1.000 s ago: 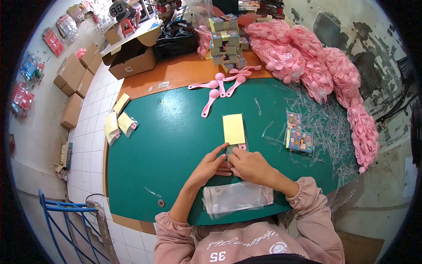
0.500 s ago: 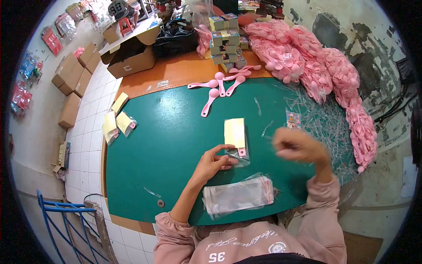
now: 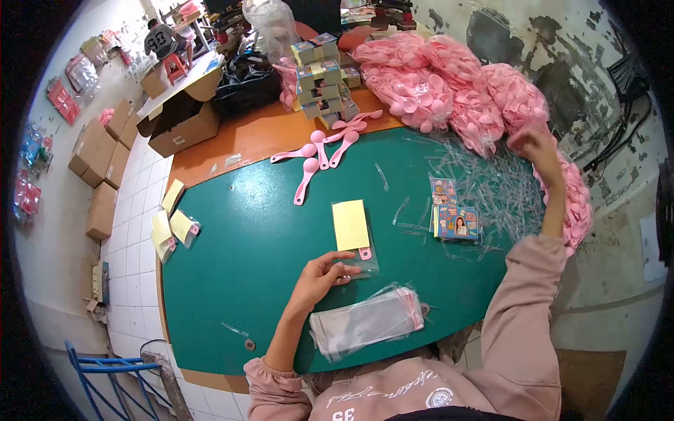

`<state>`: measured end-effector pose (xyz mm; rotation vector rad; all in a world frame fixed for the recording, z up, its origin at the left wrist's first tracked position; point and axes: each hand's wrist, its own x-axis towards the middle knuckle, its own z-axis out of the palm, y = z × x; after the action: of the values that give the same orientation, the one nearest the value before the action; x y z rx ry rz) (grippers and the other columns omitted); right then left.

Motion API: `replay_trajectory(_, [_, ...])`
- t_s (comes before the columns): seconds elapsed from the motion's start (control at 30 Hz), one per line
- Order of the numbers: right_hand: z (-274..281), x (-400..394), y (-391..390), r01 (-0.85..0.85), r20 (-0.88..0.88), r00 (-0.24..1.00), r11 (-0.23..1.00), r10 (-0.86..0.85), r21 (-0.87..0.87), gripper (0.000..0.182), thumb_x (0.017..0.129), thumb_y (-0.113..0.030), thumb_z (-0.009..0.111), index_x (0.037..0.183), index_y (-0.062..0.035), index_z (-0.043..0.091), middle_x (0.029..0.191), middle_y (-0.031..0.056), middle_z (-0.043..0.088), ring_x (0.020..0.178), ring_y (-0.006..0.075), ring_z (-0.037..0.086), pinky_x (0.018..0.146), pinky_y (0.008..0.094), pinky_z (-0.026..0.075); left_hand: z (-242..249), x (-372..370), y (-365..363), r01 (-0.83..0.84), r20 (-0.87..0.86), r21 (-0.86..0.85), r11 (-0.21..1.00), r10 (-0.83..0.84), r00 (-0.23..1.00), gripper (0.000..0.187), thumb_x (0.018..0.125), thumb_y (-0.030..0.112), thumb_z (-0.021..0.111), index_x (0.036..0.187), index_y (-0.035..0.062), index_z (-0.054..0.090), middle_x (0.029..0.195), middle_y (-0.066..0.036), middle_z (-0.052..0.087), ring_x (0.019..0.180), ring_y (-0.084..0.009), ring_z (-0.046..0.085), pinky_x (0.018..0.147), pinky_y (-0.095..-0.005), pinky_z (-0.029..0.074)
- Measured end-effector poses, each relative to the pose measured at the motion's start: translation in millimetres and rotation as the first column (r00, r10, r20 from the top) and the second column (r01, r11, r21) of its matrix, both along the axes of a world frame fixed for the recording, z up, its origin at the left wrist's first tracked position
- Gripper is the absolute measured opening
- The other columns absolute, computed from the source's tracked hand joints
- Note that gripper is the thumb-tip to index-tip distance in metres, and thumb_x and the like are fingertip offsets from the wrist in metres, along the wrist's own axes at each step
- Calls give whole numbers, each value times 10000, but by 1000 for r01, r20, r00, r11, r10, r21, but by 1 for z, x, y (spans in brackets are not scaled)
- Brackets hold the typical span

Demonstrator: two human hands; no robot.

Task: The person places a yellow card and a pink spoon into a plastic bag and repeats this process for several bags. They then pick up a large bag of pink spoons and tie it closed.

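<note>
My left hand [image 3: 324, 278] rests at the lower end of a clear bag holding a yellow card [image 3: 349, 224] and a pink spoon, whose handle end shows below the card. Its fingers are apart at the bag's edge. Up at the right, my right hand [image 3: 537, 149] is raised by the pink spoon bags [image 3: 463, 98], above the clear plastic strips [image 3: 484, 186]; its fingers are blurred. Flat clear bags [image 3: 368, 321] lie in a pile near my body. Colourful cards [image 3: 456, 222] are stacked right of the yellow card. Several loose pink spoons [image 3: 304, 181] lie farther back.
Packed bags with yellow cards [image 3: 161, 231] lie at the table's left edge. Banded card stacks [image 3: 321, 81] stand at the back, beside a black bag [image 3: 247, 83] and an open carton [image 3: 184, 126]. A person [image 3: 165, 42] sits on a red stool far back left.
My right hand has moved up and right, away from the colourful cards, which now show. My left hand remains at the bag. The view has shifted, bringing the seated person more into sight.
</note>
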<state>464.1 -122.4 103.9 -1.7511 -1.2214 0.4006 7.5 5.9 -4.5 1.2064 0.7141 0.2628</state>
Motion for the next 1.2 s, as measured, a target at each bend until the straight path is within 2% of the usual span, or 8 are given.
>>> replay_trajectory(0.03, [-14, -10, 10, 382, 678, 719, 902, -155, -199, 196, 735, -73, 535, 914, -19, 597, 855, 130, 607, 741, 271, 586, 704, 349, 479, 1, 0, -1, -1, 7, 1, 1000, 1, 1000, 259, 918, 113, 422, 1141, 19, 513, 970, -84, 617, 932, -136, 588, 782, -235, 493])
replay_trajectory(0.1, [-34, -68, 19, 243, 879, 477, 958, 15, -149, 247, 683, -25, 530, 922, -21, 588, 874, 163, 579, 759, 301, 556, 681, 364, 456, 4, -1, 0, -15, 12, 6, 1000, 15, 1000, 259, 916, 114, 426, 1141, 20, 513, 964, -77, 617, 914, -129, 590, 778, -236, 492])
replay_trajectory(0.17, [-38, -156, 33, -388, 210, 887, 911, 411, -143, 429, 625, -128, 698, 1015, -46, 539, 988, 163, 490, 903, 296, 518, 744, 353, 442, 7, -2, 0, -38, 32, -44, 998, 40, 999, 241, 917, 111, 418, 1102, 29, 548, 944, -19, 598, 879, -72, 559, 777, -220, 476])
replay_trajectory(0.2, [-45, -197, 33, -481, 24, 871, 861, 491, -164, 504, 599, -181, 751, 1027, -51, 520, 1010, 149, 457, 868, 293, 526, 740, 347, 452, 7, -3, -1, -46, 19, -41, 998, 47, 999, 241, 917, 111, 418, 1102, 29, 548, 944, -19, 598, 879, -72, 559, 777, -220, 476])
replay_trajectory(0.3, [-77, -261, 40, -445, 268, 808, 841, 525, -308, 453, 651, -154, 730, 1032, -50, 508, 1019, 131, 436, 814, 259, 540, 712, 336, 461, 4, -5, 0, -80, 100, -85, 993, 88, 991, 227, 918, 142, 443, 1088, 49, 560, 952, -5, 600, 877, -54, 547, 759, -201, 461])
replay_trajectory(0.47, [-109, -266, 49, -439, -111, 895, 897, 431, -51, 215, 771, -100, 639, 946, -18, 546, 929, 95, 443, 745, 181, 552, 659, 281, 475, 3, -8, 5, -30, 146, -128, 991, 49, 988, 220, 915, 121, 435, 1106, 50, 519, 981, -52, 629, 937, -111, 577, 732, -207, 467])
replay_trajectory(0.7, [-121, -262, 47, -451, -591, 725, 892, 354, -20, 144, 820, -107, 603, 899, -1, 546, 857, 57, 557, 770, 101, 561, 636, 244, 477, 5, 6, 1, 7, -59, 711, 703, 51, 997, 267, 759, 38, 642, 1003, 29, 535, 930, -66, 572, 815, -134, 597, 536, -222, 513])
replay_trajectory(1.2, [-112, -271, 53, -241, -631, 768, 963, 112, -123, 174, 838, -49, 556, 868, 2, 393, 687, 106, 583, 595, 145, 621, 482, 246, 499, -1, 19, -1, -256, -94, 463, 849, 334, 938, 221, 792, 71, 628, 968, 18, 506, 793, -40, 594, 691, -88, 572, 492, -219, 510])
